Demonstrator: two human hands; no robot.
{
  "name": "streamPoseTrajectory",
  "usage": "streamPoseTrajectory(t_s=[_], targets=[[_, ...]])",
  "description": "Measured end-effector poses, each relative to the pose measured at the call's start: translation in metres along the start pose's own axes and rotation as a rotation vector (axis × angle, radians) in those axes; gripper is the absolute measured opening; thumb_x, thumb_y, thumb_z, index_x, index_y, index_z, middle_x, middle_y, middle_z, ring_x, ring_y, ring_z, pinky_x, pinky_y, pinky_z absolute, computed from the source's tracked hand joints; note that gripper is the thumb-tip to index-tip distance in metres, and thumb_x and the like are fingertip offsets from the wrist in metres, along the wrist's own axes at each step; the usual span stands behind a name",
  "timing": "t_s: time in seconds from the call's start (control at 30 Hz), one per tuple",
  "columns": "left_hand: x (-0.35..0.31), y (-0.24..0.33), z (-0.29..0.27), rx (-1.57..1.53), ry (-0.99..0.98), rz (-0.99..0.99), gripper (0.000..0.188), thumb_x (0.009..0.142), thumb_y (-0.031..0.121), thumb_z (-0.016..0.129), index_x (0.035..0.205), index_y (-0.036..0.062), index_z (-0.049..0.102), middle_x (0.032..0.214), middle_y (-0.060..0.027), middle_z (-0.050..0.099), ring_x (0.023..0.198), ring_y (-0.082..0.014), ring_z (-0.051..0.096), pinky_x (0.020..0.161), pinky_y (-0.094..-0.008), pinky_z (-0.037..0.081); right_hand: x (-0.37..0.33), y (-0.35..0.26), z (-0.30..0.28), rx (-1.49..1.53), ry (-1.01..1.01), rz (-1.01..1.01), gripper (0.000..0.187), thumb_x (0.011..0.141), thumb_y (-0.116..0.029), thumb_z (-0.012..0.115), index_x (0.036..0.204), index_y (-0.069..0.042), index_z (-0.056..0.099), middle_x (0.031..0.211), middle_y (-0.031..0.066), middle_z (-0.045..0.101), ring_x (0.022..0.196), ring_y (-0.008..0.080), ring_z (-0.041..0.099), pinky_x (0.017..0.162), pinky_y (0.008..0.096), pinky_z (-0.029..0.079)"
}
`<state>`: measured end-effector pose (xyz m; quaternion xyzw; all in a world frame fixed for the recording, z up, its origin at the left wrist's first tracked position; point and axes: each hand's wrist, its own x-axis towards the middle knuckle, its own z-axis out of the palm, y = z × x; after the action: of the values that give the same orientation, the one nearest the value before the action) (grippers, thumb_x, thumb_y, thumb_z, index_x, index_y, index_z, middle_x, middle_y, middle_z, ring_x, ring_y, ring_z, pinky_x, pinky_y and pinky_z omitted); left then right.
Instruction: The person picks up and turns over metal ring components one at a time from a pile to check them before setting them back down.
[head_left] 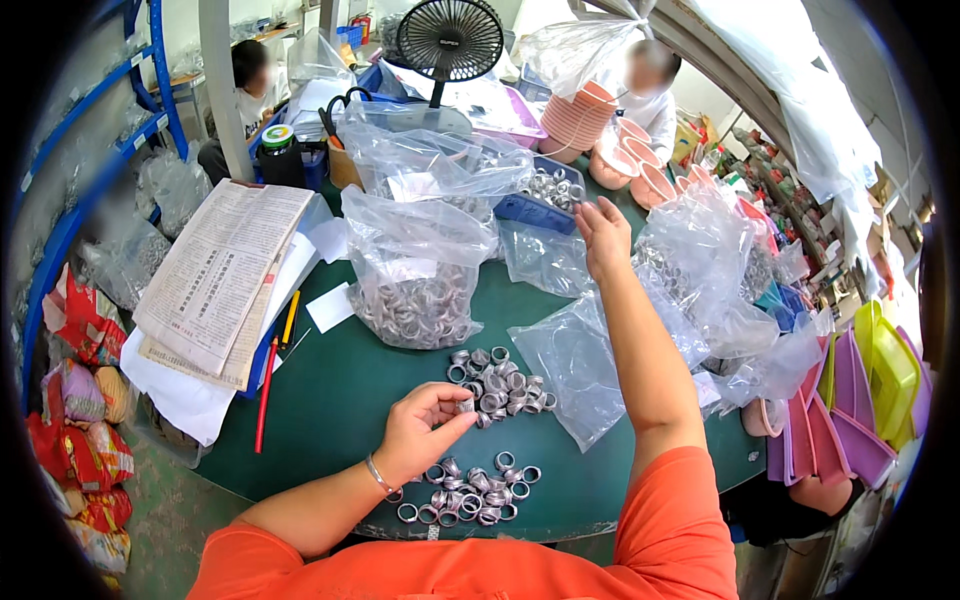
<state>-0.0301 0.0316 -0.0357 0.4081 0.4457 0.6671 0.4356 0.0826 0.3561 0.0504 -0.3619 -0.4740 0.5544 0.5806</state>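
Note:
My left hand (412, 432), with a bracelet at its wrist, pinches a silver metal ring (465, 405) between thumb and fingers. Right beside it lies a loose heap of similar rings (505, 383) on the green table (345, 400). Closer to my body is a second heap of rings (475, 494). My right arm reaches far forward; my right hand (606, 240) is open, fingers stretched, just right of a blue tray (540, 212) with rings inside. Behind the left hand stands a clear plastic bag (420, 245) filled with rings.
Flat plastic bags (575, 365) lie right of the heaps, with bulging bags (700, 260) beyond. Newspapers (222, 265), a red pen (266, 395) and a yellow pencil (291, 320) are at left. A black fan (450, 40) and stacked pink bowls (580, 115) stand behind. Two people sit beyond.

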Motion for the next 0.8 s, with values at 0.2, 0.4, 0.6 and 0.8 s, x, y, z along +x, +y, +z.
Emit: streamPoseTrajectory(t_s=[0.2,0.4,0.6,0.8], targets=[[0.006,0.001,-0.003,-0.009,0.004,0.000,0.039,0.077,-0.010,0.065,0.112,0.0005,0.053,0.103,-0.0064,0.058,0.090,-0.0107,0.059,0.079,-0.0237,0.050,-0.082,-0.005,0.002,-0.322,-0.357,0.133,0.019,0.086,-0.005,0.060,0.104,0.000,0.060,0.095,0.0051,0.063,0.083,0.0132,0.060,0.069,0.0264,0.049],[0.000,0.005,0.000,0.003,-0.045,-0.027,0.059,0.075,-0.011,0.066,0.125,0.0028,0.039,0.110,-0.0114,0.058,0.093,-0.0133,0.058,0.079,-0.0252,0.049,-0.206,-0.004,-0.036,-0.332,-0.597,0.298,0.014,0.088,-0.007,0.059,0.099,0.000,0.061,0.080,0.0021,0.062,0.068,0.0079,0.058,0.058,0.0208,0.045],[-0.003,0.006,0.002,0.008,-0.056,-0.019,0.059,0.074,-0.011,0.066,0.125,0.0004,0.038,0.108,-0.0132,0.058,0.092,-0.0150,0.059,0.081,-0.0272,0.049,-0.253,0.004,-0.045,-0.249,-0.579,0.416,0.015,0.091,-0.010,0.056,0.101,-0.001,0.062,0.081,0.0015,0.062,0.068,0.0069,0.057,0.059,0.0198,0.045],[-0.003,0.006,0.003,0.073,-0.088,-0.022,0.060,0.074,-0.010,0.068,0.125,0.0003,0.039,0.106,-0.0133,0.060,0.091,-0.0153,0.060,0.080,-0.0268,0.050,-0.258,0.011,-0.044,-0.213,-0.649,0.381,0.027,0.096,-0.025,0.050,0.097,-0.001,0.064,0.078,0.0010,0.062,0.070,0.0070,0.056,0.060,0.0203,0.044]])
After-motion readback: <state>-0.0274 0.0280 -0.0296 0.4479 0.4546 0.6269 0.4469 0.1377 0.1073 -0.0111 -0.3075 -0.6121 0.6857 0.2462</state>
